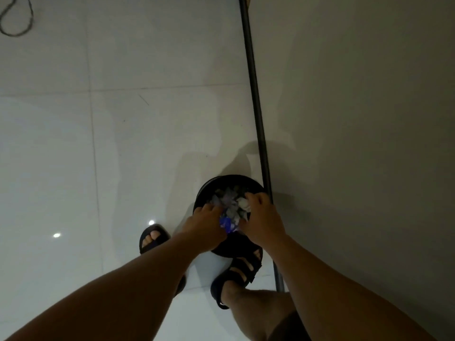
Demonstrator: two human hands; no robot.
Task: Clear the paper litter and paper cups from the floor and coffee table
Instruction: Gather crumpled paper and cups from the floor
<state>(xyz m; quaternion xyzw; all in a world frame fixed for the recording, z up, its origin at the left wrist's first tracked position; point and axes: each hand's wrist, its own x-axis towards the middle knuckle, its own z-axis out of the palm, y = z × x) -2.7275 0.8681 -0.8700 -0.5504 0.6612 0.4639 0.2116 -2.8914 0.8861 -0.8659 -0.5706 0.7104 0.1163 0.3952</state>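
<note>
Two hands at work, head view only. Step in hand: disposal. Paper litter (230, 205) sits heaped in black bin (229, 178), approx to rim level. The left hand (204, 225) lies fairly flat-fingered on the heap, pressing, gripping nothing I can make out. The right hand (261, 217) has fingers curled over a white wad. Blue-and-white piece (227, 223) btwn the hands, poss. a cup, can't confirm. Next move, in my judgement: press down firmly w/out tipping bin, then release and lift clear. Room: bin stands just beside dark skirting strip (256, 107) and wall (357, 119), so right side tight. Sandals (236, 269) close at near side. Open tiled floor (73, 143) to left and ahead; cable (14, 18) well apart, far corner
</note>
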